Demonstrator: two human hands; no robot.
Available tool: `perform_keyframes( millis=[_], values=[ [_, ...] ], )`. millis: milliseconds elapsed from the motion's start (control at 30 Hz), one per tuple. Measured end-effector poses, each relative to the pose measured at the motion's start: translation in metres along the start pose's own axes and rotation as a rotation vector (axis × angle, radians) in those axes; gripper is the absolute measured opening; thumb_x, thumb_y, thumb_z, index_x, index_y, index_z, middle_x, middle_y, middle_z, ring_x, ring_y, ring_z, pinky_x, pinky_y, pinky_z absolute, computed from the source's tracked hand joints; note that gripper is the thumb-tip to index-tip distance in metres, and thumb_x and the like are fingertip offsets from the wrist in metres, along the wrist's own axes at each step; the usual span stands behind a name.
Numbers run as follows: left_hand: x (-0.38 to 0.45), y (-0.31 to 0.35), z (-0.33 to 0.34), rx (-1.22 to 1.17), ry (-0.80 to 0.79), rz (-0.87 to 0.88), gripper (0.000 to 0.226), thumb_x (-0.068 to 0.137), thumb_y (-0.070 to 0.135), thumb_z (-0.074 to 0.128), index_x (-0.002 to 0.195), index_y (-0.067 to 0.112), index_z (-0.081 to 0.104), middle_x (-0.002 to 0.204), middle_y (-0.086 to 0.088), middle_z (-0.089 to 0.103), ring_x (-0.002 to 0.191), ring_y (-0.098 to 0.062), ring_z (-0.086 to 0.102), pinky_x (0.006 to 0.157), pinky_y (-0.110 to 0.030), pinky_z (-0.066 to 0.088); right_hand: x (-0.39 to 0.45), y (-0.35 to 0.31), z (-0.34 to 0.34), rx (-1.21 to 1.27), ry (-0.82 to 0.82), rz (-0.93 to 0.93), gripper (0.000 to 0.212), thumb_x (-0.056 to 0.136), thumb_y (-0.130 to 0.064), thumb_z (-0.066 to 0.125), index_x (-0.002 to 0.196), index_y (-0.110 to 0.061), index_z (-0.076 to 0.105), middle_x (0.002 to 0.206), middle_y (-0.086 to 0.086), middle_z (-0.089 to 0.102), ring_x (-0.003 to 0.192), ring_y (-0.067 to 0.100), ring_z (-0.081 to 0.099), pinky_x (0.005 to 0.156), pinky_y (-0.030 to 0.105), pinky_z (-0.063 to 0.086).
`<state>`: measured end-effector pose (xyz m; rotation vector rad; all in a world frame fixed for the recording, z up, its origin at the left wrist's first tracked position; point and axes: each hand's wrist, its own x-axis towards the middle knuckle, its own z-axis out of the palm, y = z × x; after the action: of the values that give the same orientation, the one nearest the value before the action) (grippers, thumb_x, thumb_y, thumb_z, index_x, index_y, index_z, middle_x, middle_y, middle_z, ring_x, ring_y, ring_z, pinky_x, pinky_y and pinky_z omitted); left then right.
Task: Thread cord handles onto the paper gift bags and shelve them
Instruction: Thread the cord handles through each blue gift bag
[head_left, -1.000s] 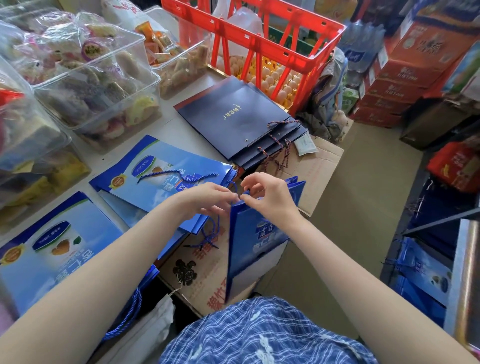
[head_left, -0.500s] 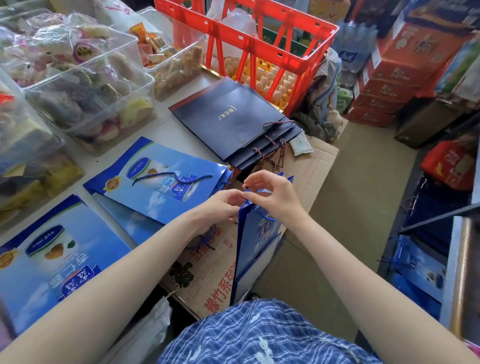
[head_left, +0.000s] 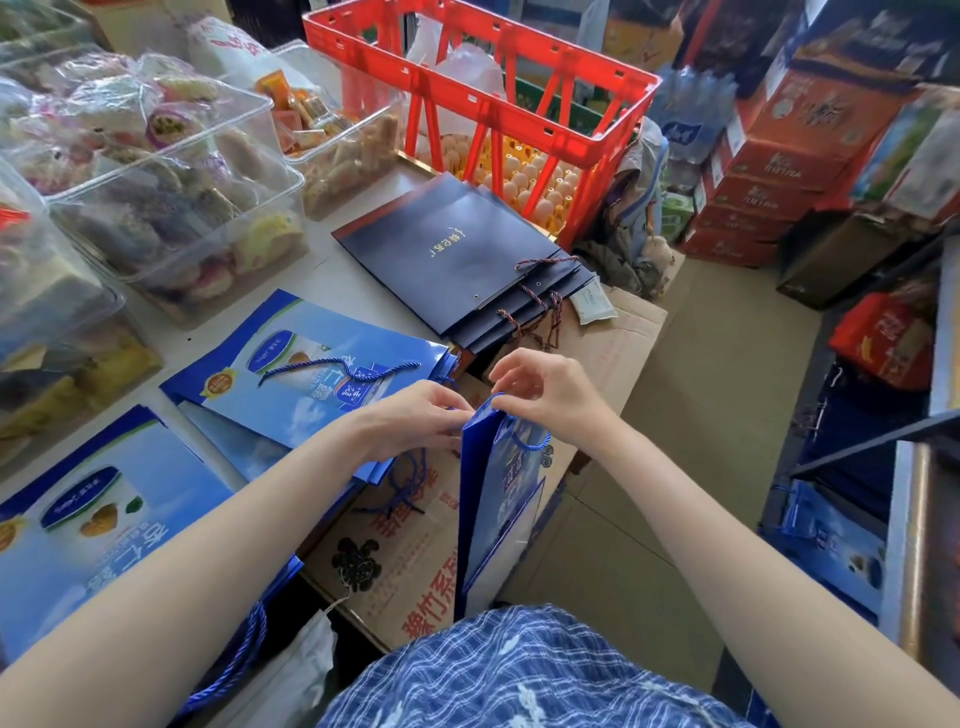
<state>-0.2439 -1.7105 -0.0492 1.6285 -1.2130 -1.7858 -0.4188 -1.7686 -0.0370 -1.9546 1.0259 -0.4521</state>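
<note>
The threading step is in hand: the left hand (head_left: 415, 421) and right hand (head_left: 550, 395) both pinch the top edge of the blue gift bag (head_left: 498, 499) held upright just off the counter's (head_left: 332, 275) near edge, its blue cord (head_left: 530, 441) looping down the right side, so the next move probably calls for feeding the cord's end through the hole and knotting it.

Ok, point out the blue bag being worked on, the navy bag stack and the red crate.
blue bag (head_left: 498, 499): head view, on its upright printed side panel.
navy bag stack (head_left: 457, 254): head view, on the top bag's flat face.
red crate (head_left: 519, 111): head view, on its near top rim.
</note>
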Motion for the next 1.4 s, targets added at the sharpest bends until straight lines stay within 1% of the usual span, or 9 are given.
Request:
perform_keyframes(
  millis=[367, 567, 733, 833, 933, 1100, 1167, 1267, 1400],
  values=[
    [-0.002, -0.004, -0.007, 0.09, 0.293, -0.044, 0.025, 0.072, 0.032, 0.077, 0.077, 0.008, 0.07, 0.075, -0.008, 0.066, 0.072, -0.014, 0.06, 0.076, -0.03, 0.048, -0.002, -0.005, 0.0, 0.071, -0.164, 0.112, 0.027, 0.083, -0.008, 0.068, 0.098, -0.027, 0.057, 0.093, -0.004, 0.068, 0.087, 0.013, 0.068, 0.081, 0.028, 0.056],
    [-0.005, -0.005, -0.009, 0.114, 0.343, -0.025, 0.02, 0.077, 0.027, 0.075, 0.077, 0.008, 0.068, 0.066, -0.003, 0.064, 0.064, -0.01, 0.059, 0.066, -0.021, 0.045, -0.007, -0.005, 0.008, -0.065, -0.182, 0.097, 0.025, 0.089, -0.002, 0.056, 0.1, -0.025, 0.057, 0.109, -0.003, 0.063, 0.08, 0.007, 0.062, 0.081, 0.025, 0.054],
    [-0.008, -0.003, -0.014, 0.157, 0.449, -0.01, 0.021, 0.076, 0.031, 0.076, 0.071, 0.014, 0.065, 0.07, -0.004, 0.055, 0.066, -0.014, 0.049, 0.054, -0.023, 0.034, -0.01, -0.009, -0.003, -0.109, -0.156, 0.107, 0.021, 0.08, -0.021, 0.073, 0.088, -0.028, 0.054, 0.107, -0.003, 0.055, 0.073, 0.009, 0.06, 0.071, 0.022, 0.052],
    [-0.011, 0.003, -0.013, 0.238, 0.428, 0.0, 0.024, 0.075, 0.035, 0.075, 0.073, 0.013, 0.066, 0.065, 0.002, 0.055, 0.062, -0.008, 0.051, 0.051, -0.019, 0.033, -0.009, -0.007, -0.01, -0.172, -0.188, 0.155, 0.035, 0.073, -0.033, 0.078, 0.099, -0.028, 0.056, 0.11, -0.006, 0.045, 0.073, 0.006, 0.056, 0.071, 0.019, 0.047],
    [-0.013, 0.011, -0.01, 0.483, 0.365, 0.005, 0.03, 0.073, 0.045, 0.075, 0.077, 0.016, 0.072, 0.063, 0.006, 0.058, 0.062, -0.003, 0.051, 0.051, -0.018, 0.034, -0.011, -0.004, -0.011, -0.219, -0.278, 0.24, 0.055, 0.068, -0.043, 0.08, 0.115, -0.028, 0.054, 0.119, -0.005, 0.041, 0.094, 0.014, 0.055, 0.088, 0.031, 0.048],
    [-0.011, 0.013, -0.011, 0.79, 0.297, 0.05, 0.009, 0.078, 0.022, 0.07, 0.082, 0.017, 0.076, 0.079, -0.001, 0.068, 0.058, -0.005, 0.05, 0.049, -0.012, 0.034, -0.008, 0.006, -0.01, -0.209, -0.121, 0.276, 0.027, 0.091, -0.016, 0.059, 0.117, -0.013, 0.054, 0.113, 0.003, 0.042, 0.08, 0.022, 0.065, 0.069, 0.026, 0.055],
    [-0.013, 0.015, -0.012, 0.801, 0.317, 0.1, 0.008, 0.079, 0.017, 0.068, 0.082, 0.015, 0.076, 0.076, 0.0, 0.064, 0.06, -0.007, 0.049, 0.05, -0.013, 0.033, -0.003, 0.013, -0.013, -0.318, -0.046, 0.263, 0.025, 0.089, -0.008, 0.058, 0.115, -0.011, 0.057, 0.113, 0.004, 0.044, 0.092, 0.028, 0.064, 0.079, 0.036, 0.055],
    [-0.017, 0.02, -0.011, 0.831, 0.323, 0.181, 0.008, 0.079, 0.015, 0.068, 0.081, 0.014, 0.076, 0.074, 0.002, 0.061, 0.069, -0.009, 0.051, 0.053, -0.012, 0.034, 0.005, 0.015, -0.017, -0.579, -0.133, 0.245, 0.038, 0.084, -0.018, 0.066, 0.121, -0.015, 0.057, 0.121, 0.005, 0.053, 0.112, 0.025, 0.05, 0.092, 0.037, 0.046],
    [-0.022, 0.02, -0.013, 0.864, 0.334, 0.195, 0.009, 0.078, 0.016, 0.067, 0.08, 0.016, 0.076, 0.074, 0.001, 0.061, 0.075, -0.014, 0.055, 0.055, -0.017, 0.037, 0.01, 0.013, -0.019, -0.595, -0.224, 0.353, 0.049, 0.08, -0.037, 0.069, 0.124, -0.021, 0.054, 0.122, 0.004, 0.056, 0.12, 0.024, 0.035, 0.096, 0.04, 0.041]
  ],
)
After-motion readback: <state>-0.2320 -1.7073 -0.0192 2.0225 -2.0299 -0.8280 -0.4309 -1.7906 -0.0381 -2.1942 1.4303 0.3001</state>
